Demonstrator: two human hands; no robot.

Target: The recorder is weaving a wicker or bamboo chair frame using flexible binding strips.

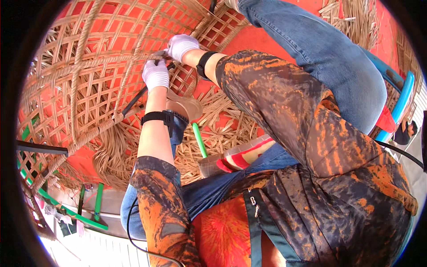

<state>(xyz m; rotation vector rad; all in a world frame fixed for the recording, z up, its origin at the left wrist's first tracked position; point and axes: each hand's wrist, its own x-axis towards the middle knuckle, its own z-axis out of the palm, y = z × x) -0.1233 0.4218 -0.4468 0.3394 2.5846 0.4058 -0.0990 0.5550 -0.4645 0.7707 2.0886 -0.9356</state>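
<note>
My left hand (pixel 155 74) and my right hand (pixel 181 46) wear white gloves with pale purple stripes. They meet at the rim of a large openwork woven frame (pixel 84 84), made of tan plant strands with cord-wrapped ribs. Here a bare stretch of dark bar (pixel 134 102) shows along the rim, with cord-wrapped stretches on both sides. The left hand's greyed fingertips are pinched together at the bar, where a rib joins it. Just above them, the right hand's fingers are closed close to the same joint. Whatever strand sits between the fingers is too small or hidden to tell.
Loose straw-like strands (pixel 224 118) cover the red floor below the frame, and a hank of strands (pixel 113 153) hangs at its lower edge. My bent knee in jeans (pixel 329 62) is at the right. A blue stool (pixel 404 100) and green bars (pixel 98 202) stand at the sides.
</note>
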